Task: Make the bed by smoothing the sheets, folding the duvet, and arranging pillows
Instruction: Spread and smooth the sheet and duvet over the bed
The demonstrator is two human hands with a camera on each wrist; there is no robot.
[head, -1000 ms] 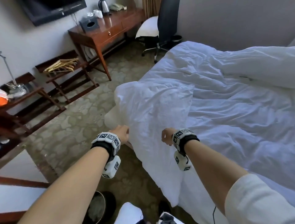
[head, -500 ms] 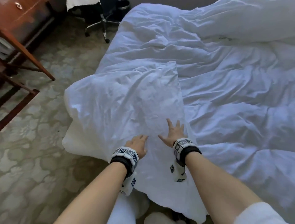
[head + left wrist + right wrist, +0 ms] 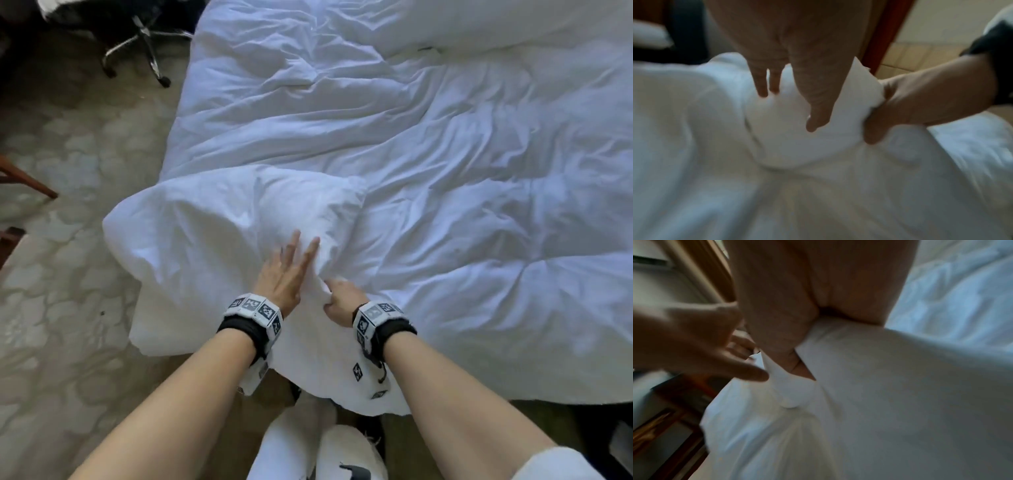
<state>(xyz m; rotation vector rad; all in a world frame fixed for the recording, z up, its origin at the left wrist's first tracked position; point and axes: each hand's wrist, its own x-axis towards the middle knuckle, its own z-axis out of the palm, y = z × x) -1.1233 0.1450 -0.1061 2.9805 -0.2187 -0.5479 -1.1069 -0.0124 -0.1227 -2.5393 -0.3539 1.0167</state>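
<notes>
A crumpled white duvet covers the bed. Its near left corner is folded over and hangs past the mattress edge. My left hand rests on that fold with straight, spread fingers. In the left wrist view the left hand touches the puffed cloth. Just to its right, my right hand grips a bunched ridge of the duvet. The right wrist view shows my right hand pinching the cloth between thumb and fingers. A bulky white roll of bedding lies at the far right.
Patterned carpet runs along the bed's left side. An office chair base stands at the top left, and a wooden furniture leg juts in at the left edge. My feet in white slippers are at the bed's near edge.
A second ago both hands held the duvet corner raised, then they lay flat on it. Now the right hand has gathered a bunch of cloth and the left has slid forward, still flat.
</notes>
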